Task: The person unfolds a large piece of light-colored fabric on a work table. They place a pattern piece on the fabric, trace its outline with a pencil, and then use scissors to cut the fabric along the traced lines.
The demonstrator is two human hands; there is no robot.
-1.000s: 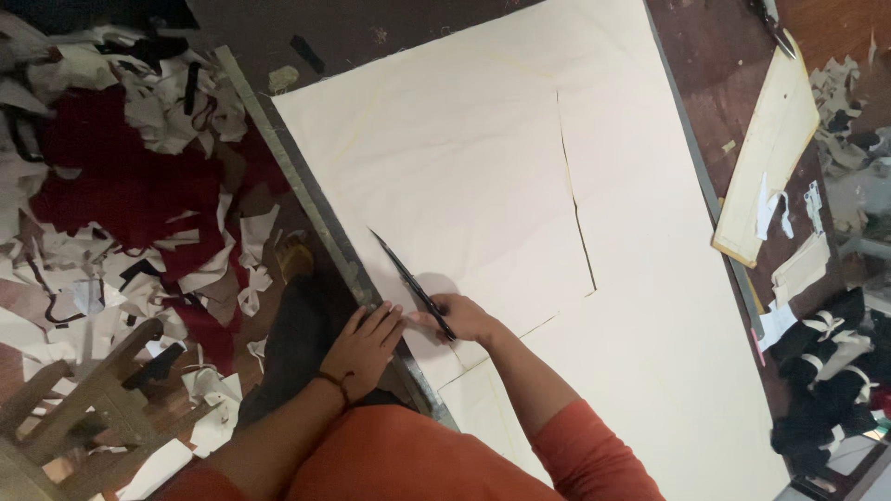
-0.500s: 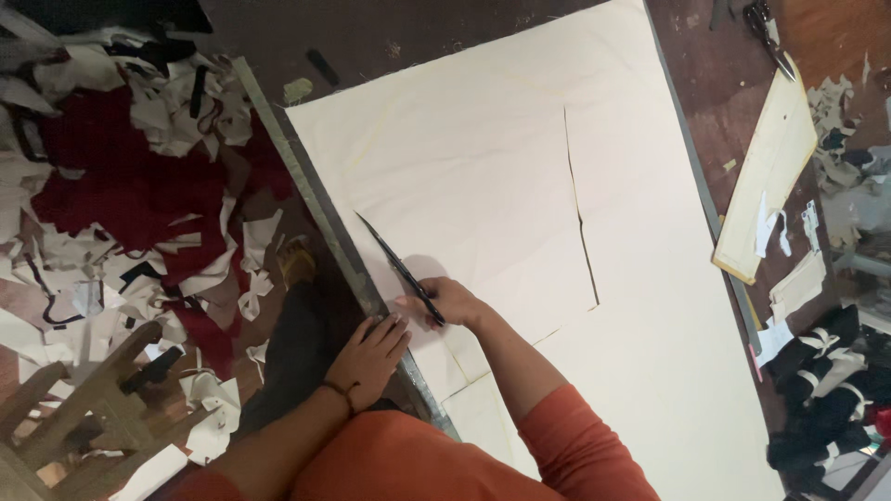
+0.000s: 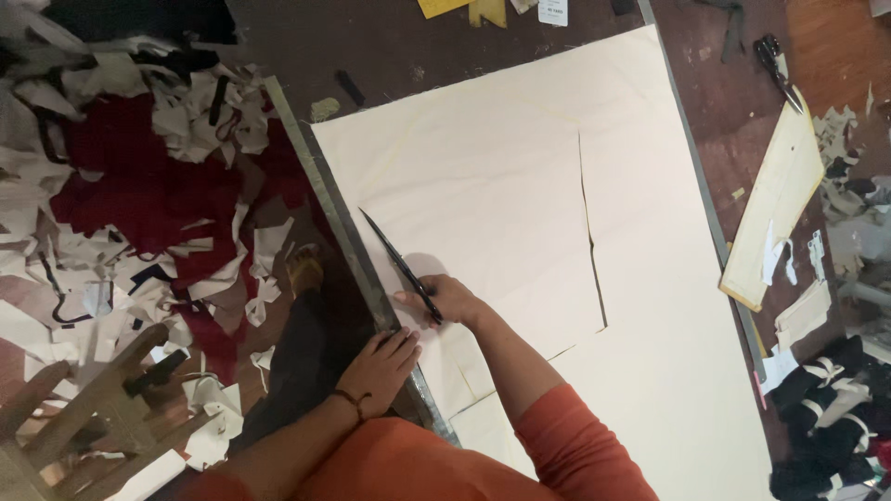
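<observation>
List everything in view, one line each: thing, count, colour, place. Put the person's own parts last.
cream fabric sheet: one, cream, spread over the table, with cuts already in it
scissors: one pair, black, in the right hand at the sheet's left edge
table: one, dark brown with a metal edge strip
second scissors: one pair, dark, top right on the table
flat board: one, pale yellow, on the table's right edge
scrap pile: many pieces, red, white and black, on the floor at left
wooden stool: one, light brown, bottom left
left hand: rests on the table's metal edge
right hand: grips the scissors
orange sleeves: two, bottom
</observation>
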